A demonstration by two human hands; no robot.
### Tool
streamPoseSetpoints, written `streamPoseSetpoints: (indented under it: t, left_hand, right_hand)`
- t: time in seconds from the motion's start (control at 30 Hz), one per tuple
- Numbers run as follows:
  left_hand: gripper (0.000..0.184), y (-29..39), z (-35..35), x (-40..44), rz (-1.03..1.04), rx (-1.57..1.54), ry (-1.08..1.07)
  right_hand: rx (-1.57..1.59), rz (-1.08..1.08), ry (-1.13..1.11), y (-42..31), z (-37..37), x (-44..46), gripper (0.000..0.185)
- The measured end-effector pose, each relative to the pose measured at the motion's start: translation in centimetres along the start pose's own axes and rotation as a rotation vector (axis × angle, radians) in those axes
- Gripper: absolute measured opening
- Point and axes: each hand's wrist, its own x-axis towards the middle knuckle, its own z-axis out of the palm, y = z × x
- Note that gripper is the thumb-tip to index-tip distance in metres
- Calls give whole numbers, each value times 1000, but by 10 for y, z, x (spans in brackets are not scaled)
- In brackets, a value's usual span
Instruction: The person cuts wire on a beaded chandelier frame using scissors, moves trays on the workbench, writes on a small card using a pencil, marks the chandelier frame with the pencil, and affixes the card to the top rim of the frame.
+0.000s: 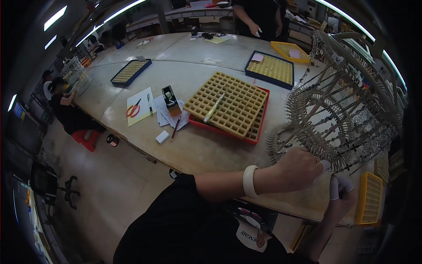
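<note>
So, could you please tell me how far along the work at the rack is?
It looks well under way: many beaded strands already hang on the rack. The left hand and right hand are at its lower edge; anything between their fingertips is too small to make out. Possibly left are prongs on its left side that look bare, though I cannot count them.

Left hand [296, 170] curled, forearm [222, 184] reaching across; right hand [343, 196] raised, fingers [335, 188] bent

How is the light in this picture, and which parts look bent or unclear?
Head view: ceiling lights glare white; corners go black and the edge of the table curves. The seated person far left is dim and soft; strands on the rack merge.
</note>
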Motion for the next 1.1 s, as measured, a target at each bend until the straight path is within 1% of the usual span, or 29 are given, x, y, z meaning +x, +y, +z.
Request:
streamPoseSetpoints:
  t: [0.03, 0.1, 0.23, 0.3, 0.33, 0.4, 0.47, 0.57, 0.63, 0.7, 0.8, 0.87, 0.93, 1.0, 1.1]
  left_hand:
    - [14, 0, -1, -1, -1, -1, 0]
    - [34, -1, -2, -2, 18, 82, -86]
    - [27, 0, -1, -1, 12, 57, -37]
    - [15, 2, 2, 0, -76, 14, 3]
    - [15, 2, 2, 1, -75, 14, 2]
    - [10, 5, 0, 3, -163, -92, 22]
    - [10, 5, -3, 5, -179, -115, 17]
    - [10, 6, -7, 7, -211, -153, -11]
    - [11, 7, -7, 8, -229, -169, -37]
    - [10, 6, -4, 7, -245, -194, -11]
    - [10, 7, -4, 8, -249, -192, -26]
    - [11, 7, -5, 8, -254, -194, -36]
    - [12, 9, -9, 10, -257, -198, -43]
    - [15, 12, -14, 13, -298, -193, -122]
    - [17, 14, -15, 15, -310, -183, -156]
  right_hand:
    - [-5, -3, 3, -1, 1, -1, 8]
    - [-10, -5, 5, -2, 3, -2, 9]
    - [-13, -19, 27, 1, 5, -4, 10]
    - [-32, -40, 24, 2, 6, -5, 11]
    - [-47, -72, 34, 4, 7, -6, 11]
    - [-60, -103, 45, 6, 11, -8, 11]
    - [-88, -169, 80, 8, 16, -9, 11]
    - [-135, -212, 78, 15, 18, -7, 13]
    - [-111, -198, 74, 21, 21, -8, 14]
    - [-87, -184, 69, 29, 22, -9, 15]
    - [-52, -225, 44, 40, 23, -11, 17]
    - [-134, -356, 85, 45, 25, -11, 19]
    - [-136, -380, 70, 44, 24, -13, 20]
    - [-140, -405, 56, 43, 24, -14, 21]
    - [-132, -392, 27, 42, 21, -15, 22]
